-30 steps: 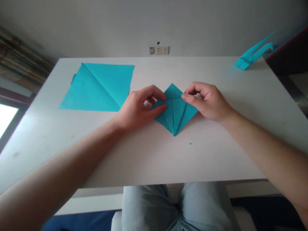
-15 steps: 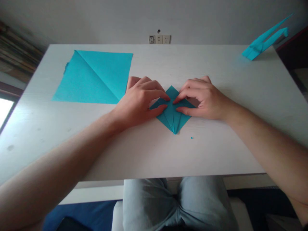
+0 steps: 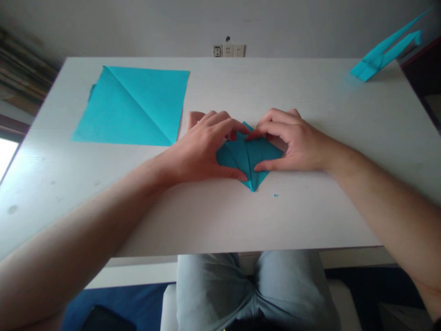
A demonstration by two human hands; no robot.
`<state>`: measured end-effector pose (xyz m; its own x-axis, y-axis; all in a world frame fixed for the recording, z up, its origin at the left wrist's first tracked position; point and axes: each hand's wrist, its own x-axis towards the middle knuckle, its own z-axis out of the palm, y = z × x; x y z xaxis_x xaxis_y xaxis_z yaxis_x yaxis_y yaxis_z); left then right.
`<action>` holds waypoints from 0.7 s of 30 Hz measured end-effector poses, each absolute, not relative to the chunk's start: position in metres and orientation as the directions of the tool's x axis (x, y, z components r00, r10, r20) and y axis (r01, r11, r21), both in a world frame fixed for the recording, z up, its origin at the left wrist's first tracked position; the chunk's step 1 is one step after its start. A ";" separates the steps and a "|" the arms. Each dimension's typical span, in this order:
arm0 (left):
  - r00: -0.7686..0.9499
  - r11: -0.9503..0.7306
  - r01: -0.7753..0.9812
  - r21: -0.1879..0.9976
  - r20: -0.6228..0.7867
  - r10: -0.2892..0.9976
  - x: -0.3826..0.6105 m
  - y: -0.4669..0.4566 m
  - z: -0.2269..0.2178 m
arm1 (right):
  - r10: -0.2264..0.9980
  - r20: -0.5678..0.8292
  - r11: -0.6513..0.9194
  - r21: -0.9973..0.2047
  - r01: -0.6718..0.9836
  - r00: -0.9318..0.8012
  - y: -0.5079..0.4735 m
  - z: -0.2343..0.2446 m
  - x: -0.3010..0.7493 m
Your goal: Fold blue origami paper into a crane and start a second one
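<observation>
A small folded piece of blue paper (image 3: 248,158) lies on the white table (image 3: 220,216), its point toward me. My left hand (image 3: 203,149) covers its left side, fingertips pinching the top corner and thumb pressing near the lower point. My right hand (image 3: 292,140) grips the right side the same way, fingers curled onto the top corner and thumb on the lower edge. The fingertips of both hands meet at the top of the fold.
A flat blue square sheet (image 3: 132,105) with a diagonal crease lies at the back left of the table. A finished blue folded paper figure (image 3: 382,53) stands at the back right corner. A tiny blue scrap (image 3: 275,195) lies near the fold. Wall sockets (image 3: 228,50) sit behind the table.
Both hands have closed in over the folded paper. The fingertips moved up to its top corner and the thumbs slid down toward the lower point; the side flaps look folded inward.
</observation>
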<state>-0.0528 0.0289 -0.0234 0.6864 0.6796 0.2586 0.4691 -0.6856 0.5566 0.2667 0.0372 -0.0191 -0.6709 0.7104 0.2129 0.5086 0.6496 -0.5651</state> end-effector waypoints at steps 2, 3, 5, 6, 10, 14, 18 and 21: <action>0.677 -0.679 0.469 0.565 0.264 0.687 -0.053 0.029 -0.024 | 0.709 0.204 0.646 -0.573 0.505 -0.675 0.038 -0.018 0.267; 0.673 -0.673 0.472 0.569 0.261 0.692 -0.053 0.029 -0.023 | 0.711 0.197 0.638 -0.583 0.503 -0.674 0.038 -0.017 0.267; 0.670 -0.662 0.481 0.575 0.246 0.701 -0.052 0.028 -0.022 | 0.724 0.180 0.613 -0.611 0.501 -0.665 0.038 -0.016 0.266; 0.671 -0.661 0.484 0.574 0.242 0.701 -0.052 0.027 -0.021 | 0.733 0.171 0.597 -0.626 0.502 -0.658 0.038 -0.015 0.266; 0.709 -0.687 0.472 0.553 0.225 0.668 -0.052 0.027 -0.015 | 0.735 0.164 0.581 -0.651 0.489 -0.658 0.037 -0.016 0.266; 0.746 -0.713 0.444 0.543 0.216 0.630 -0.053 0.027 -0.011 | 0.694 0.190 0.623 -0.641 0.448 -0.694 0.039 -0.018 0.269; 0.765 -0.718 0.424 0.552 0.206 0.610 -0.052 0.028 -0.008 | 0.709 0.193 0.590 -0.689 0.420 -0.679 0.041 -0.017 0.269; 0.763 -0.712 0.408 0.571 0.216 0.610 -0.052 0.029 -0.006 | 0.727 0.132 0.537 -0.720 0.439 -0.674 0.041 -0.014 0.267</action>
